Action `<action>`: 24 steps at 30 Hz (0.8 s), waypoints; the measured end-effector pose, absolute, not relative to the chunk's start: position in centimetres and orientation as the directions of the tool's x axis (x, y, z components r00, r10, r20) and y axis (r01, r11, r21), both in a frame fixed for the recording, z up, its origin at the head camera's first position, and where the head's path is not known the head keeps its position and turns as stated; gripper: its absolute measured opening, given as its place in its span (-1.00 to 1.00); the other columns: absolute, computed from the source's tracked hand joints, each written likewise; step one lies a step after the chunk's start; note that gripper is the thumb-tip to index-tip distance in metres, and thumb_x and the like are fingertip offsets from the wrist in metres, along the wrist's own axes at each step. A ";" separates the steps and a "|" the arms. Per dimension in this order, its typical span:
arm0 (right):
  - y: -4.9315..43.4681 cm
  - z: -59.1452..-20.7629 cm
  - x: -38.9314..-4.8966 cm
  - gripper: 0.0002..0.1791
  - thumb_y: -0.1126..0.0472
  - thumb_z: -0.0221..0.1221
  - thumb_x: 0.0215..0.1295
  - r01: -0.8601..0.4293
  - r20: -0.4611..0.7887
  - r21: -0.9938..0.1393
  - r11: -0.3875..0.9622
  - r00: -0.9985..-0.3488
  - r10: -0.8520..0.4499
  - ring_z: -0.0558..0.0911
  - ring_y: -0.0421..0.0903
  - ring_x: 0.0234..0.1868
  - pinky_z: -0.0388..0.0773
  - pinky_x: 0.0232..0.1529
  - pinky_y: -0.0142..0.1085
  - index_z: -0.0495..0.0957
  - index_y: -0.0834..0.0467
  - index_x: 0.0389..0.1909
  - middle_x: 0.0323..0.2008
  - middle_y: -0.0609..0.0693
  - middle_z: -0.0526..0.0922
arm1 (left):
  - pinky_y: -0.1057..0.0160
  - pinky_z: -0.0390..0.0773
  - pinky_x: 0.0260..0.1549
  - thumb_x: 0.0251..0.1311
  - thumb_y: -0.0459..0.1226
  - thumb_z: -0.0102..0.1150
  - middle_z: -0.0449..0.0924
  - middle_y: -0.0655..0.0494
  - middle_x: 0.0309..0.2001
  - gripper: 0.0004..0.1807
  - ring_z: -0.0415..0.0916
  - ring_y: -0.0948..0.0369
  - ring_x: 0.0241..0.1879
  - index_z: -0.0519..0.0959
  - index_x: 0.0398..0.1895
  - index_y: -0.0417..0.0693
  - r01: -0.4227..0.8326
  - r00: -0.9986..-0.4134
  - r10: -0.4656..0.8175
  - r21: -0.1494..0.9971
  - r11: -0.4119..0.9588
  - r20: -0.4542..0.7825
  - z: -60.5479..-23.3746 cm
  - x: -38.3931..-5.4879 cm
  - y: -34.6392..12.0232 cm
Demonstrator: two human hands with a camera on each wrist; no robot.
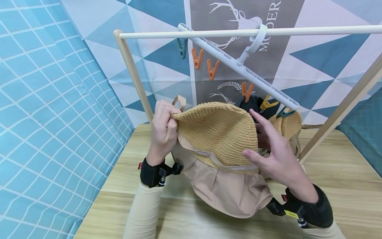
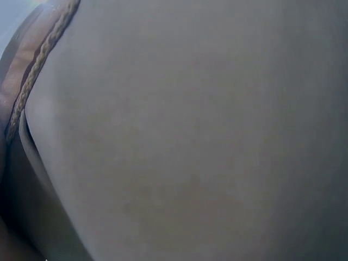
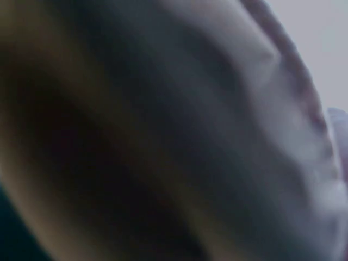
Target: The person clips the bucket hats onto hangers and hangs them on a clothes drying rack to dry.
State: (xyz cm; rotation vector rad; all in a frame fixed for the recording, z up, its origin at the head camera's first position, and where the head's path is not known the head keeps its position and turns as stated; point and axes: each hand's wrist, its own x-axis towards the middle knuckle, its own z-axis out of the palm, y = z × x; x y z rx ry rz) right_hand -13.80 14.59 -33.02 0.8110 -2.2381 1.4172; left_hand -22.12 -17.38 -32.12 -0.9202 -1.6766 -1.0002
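Observation:
My left hand [image 1: 163, 129] pinches the left edge of a sun hat, which has a yellow woven part [image 1: 221, 132] and beige cloth [image 1: 226, 189] spreading below it. A beige strap loop [image 1: 180, 101] sticks up beside the left fingers. At the hat's right edge my right hand [image 1: 277, 151] has its thumb and index finger extended, the thumb tip against the weave; its other fingers are partly hidden. Beige cloth [image 2: 179, 130] fills most of the left wrist view, with a braided edge at the left. Blurred cloth [image 3: 217, 109] covers much of the right wrist view.
A white hanger [image 1: 238, 66] hangs slanted from the rack's white rail [image 1: 203, 34]. Several clips dangle from it, including an orange clip [image 1: 197, 59]. Behind my right hand are a black item [image 1: 249, 103] and another straw-coloured piece [image 1: 292, 124]. Wooden posts [image 1: 134, 78] flank the table [image 1: 119, 196].

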 end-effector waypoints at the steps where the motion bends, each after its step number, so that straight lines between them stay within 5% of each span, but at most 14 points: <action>1: 14.6 -33.0 -13.8 0.07 0.35 0.49 0.39 -0.644 0.581 -0.688 0.334 -0.765 -0.279 0.74 -0.45 0.07 0.72 0.01 -0.58 0.17 -0.01 0.83 0.35 0.33 0.66 | 0.17 0.22 0.06 0.80 -0.19 -0.29 0.41 -0.20 -0.27 -0.50 0.26 -0.12 -0.18 0.57 -0.24 -0.29 0.904 -0.262 0.141 0.191 0.383 0.955 -32.1 -22.0 -17.2; 4: 14.5 -33.1 -13.8 -0.07 0.40 0.48 0.39 -0.644 0.571 -0.678 0.356 -0.765 -0.297 0.75 -0.45 0.00 0.74 -0.10 -0.55 0.32 0.15 0.72 0.23 0.31 0.73 | 0.08 0.24 0.00 0.88 0.00 -0.32 0.42 -0.19 -0.27 -0.36 0.26 -0.11 -0.20 0.57 -0.23 -0.28 0.909 -0.239 0.165 0.160 0.386 0.957 -32.1 -21.9 -16.7; 10: 14.5 -33.3 -13.8 -0.77 0.43 0.46 0.41 -0.671 0.600 -0.607 0.426 -0.739 -0.308 0.67 -0.50 -0.37 0.56 -0.48 -0.52 0.74 0.26 0.03 -0.27 0.10 0.88 | 0.09 0.23 -0.01 0.88 0.07 -0.33 0.44 -0.18 -0.28 -0.31 0.26 -0.10 -0.21 0.56 -0.25 -0.27 0.909 -0.234 0.161 0.158 0.385 0.959 -32.1 -21.9 -16.7; 16: 14.5 -33.3 -13.7 -0.80 0.50 0.48 0.33 -0.714 0.655 -0.565 0.414 -0.693 -0.301 0.68 -0.54 -0.36 0.53 -0.49 -0.54 0.79 0.25 -0.08 -0.30 0.12 0.89 | 0.22 0.19 0.10 0.87 0.05 -0.30 0.42 -0.18 -0.28 -0.34 0.25 -0.11 -0.20 0.56 -0.25 -0.27 0.909 -0.245 0.151 0.172 0.381 0.958 -32.1 -22.1 -17.2; 20: 14.6 -33.4 -13.7 -0.79 0.49 0.49 0.33 -0.721 0.673 -0.559 0.409 -0.683 -0.285 0.70 -0.56 -0.31 0.57 -0.44 -0.57 0.79 0.25 -0.07 -0.29 0.13 0.89 | 0.22 0.16 0.15 0.75 -0.20 -0.19 0.44 -0.21 -0.23 -0.57 0.26 -0.13 -0.18 0.59 -0.20 -0.28 0.907 -0.263 0.147 0.192 0.374 0.954 -32.1 -22.1 -17.4; 24: 14.8 -33.5 -13.7 -0.86 0.28 0.47 0.48 -0.778 0.740 -0.498 0.383 -0.612 -0.280 0.68 -0.58 -0.32 0.56 -0.42 -0.59 0.79 0.27 -0.07 -0.33 0.13 0.87 | 0.16 0.18 0.26 0.62 -0.11 0.00 0.52 -0.30 -0.10 -0.59 0.35 -0.12 -0.04 0.65 -0.07 -0.30 0.901 -0.290 0.110 0.233 0.365 0.951 -32.1 -22.3 -18.0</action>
